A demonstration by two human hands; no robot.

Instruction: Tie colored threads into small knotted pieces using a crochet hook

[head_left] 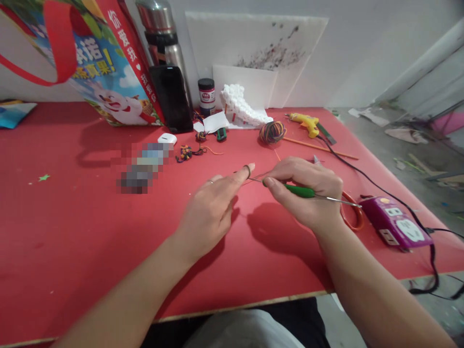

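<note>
Hands at work above a red tabletop. The right hand, thumb and fingers closed narrowly about the grip, holds a green-handled crochet hook; one metal end extends right, while the thinner end points left toward a dark yarn loop. This loop encircles the extended index finger of the left hand, whose other fingers curl beneath; whether they grip anything cannot be told. On the far side lies a multicoloured yarn ball, between a small crocheted piece, left, and a yellow glue gun, right.
</note>
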